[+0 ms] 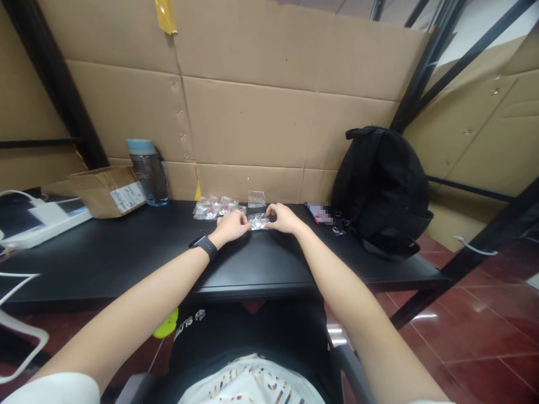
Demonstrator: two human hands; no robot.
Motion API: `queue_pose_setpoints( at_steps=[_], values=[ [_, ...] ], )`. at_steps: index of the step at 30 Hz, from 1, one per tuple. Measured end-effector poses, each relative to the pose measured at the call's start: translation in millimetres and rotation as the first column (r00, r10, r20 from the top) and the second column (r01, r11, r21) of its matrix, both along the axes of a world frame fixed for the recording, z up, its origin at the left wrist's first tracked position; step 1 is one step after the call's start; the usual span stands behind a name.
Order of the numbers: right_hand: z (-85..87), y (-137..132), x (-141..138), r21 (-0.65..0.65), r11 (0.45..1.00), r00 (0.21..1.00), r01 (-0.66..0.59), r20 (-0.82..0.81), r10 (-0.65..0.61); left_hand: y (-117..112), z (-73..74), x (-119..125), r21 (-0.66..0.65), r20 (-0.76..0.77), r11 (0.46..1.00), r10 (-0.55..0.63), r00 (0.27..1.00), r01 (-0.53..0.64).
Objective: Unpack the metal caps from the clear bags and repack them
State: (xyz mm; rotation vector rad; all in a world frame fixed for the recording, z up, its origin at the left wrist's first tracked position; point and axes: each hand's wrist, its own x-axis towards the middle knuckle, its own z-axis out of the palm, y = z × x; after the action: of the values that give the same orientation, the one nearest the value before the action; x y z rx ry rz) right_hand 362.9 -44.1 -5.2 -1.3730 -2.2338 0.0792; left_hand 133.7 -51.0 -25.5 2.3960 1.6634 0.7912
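My left hand (233,225) and my right hand (283,217) rest low over the black table, one on each side of a small clear plastic bag (258,221). Both hands have their fingers curled in a pinch at the bag's two sides. What lies inside this bag is too small to make out. Just behind it a flat clear plastic piece (256,198) lies near the cardboard wall. Left of it, beyond my left hand, sits a pile of clear bags (214,206) with small red bits in them. A black watch (205,246) is on my left wrist.
On the right of the black table (252,264) stands a black backpack (381,191), with a small card-like item (319,213) beside it. A water bottle (149,174), an open cardboard box (105,191) and a white power strip (46,227) with cables occupy the left. Cardboard (252,123) walls the back.
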Motion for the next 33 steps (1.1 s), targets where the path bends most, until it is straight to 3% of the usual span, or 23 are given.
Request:
queue_pose_setpoints(
  at_steps=[4,10,13,17,21,26,30,33],
  values=[
    [-2.3,1,-3,0.050,0.975,0.973,-0.216,0.089,0.212,-1,-3.3,3,0.204,-0.062,0.975,-0.076,0.995,0.087],
    [-3.4,-6,-9,-0.074,0.993,0.971,-0.095,0.212,0.109,-5,-6.5,8,0.152,-0.154,0.953,-0.240,0.959,0.263],
    [-4.5,-5,-8,-0.109,0.992,0.978,-0.064,0.189,0.084,-7,-4.4,8,0.091,-0.141,0.964,-0.235,0.962,0.249],
    [-7.5,3,-2,-0.184,0.973,0.990,-0.139,-0.034,0.135,-8,-0.5,5,0.089,-0.082,0.972,-0.211,0.974,0.218],
    [-11.6,10,2,-0.248,0.957,0.964,-0.150,-0.252,0.085,-5,0.8,0,0.068,0.051,0.992,-0.112,0.992,0.108],
    [-16.0,15,-1,-0.279,0.957,0.948,-0.081,-0.317,-0.012,-2,1.4,-2,-0.052,0.159,0.995,-0.074,0.985,0.083],
    [-15.0,14,-5,-0.247,0.969,0.954,0.013,-0.287,-0.086,-1,0.6,0,-0.070,0.175,0.996,-0.043,0.984,0.056],
    [-10.0,9,-5,-0.061,0.987,0.951,0.150,-0.265,-0.161,-1,-0.8,-1,-0.029,0.100,1.000,-0.007,0.995,0.010]
  ],
)
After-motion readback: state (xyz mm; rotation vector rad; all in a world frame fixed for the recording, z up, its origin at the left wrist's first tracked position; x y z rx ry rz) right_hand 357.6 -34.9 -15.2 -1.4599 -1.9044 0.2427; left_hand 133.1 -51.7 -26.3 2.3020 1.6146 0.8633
